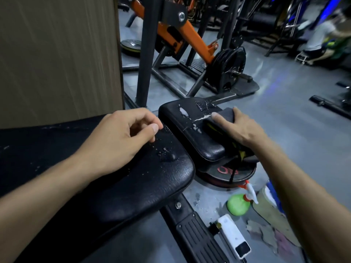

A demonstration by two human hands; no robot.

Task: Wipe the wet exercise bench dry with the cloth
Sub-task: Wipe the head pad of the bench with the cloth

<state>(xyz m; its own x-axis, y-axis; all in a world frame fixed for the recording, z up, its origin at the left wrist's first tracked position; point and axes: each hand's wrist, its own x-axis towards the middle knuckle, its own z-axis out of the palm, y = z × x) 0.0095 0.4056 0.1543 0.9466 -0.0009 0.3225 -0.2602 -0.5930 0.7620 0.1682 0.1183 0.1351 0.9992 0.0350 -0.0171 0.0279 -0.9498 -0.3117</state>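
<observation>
The black padded exercise bench has a long back pad (148,183) near me and a smaller seat pad (182,118) beyond it. Water drops and pale streaks lie on both pads. My right hand (241,126) presses a dark cloth (220,126) with yellow markings flat on the right side of the seat pad; part of the cloth hangs off the pad's right edge. My left hand (117,137) rests on the back pad near its far end, fingers loosely curled, holding nothing.
On the floor to the right stand a green spray bottle (238,204) with a white trigger, a white phone-like device (234,236) and a weight plate (228,173) under the seat. An orange and black machine (191,38) stands behind. A wooden panel (57,54) rises at the left. A person sits far right.
</observation>
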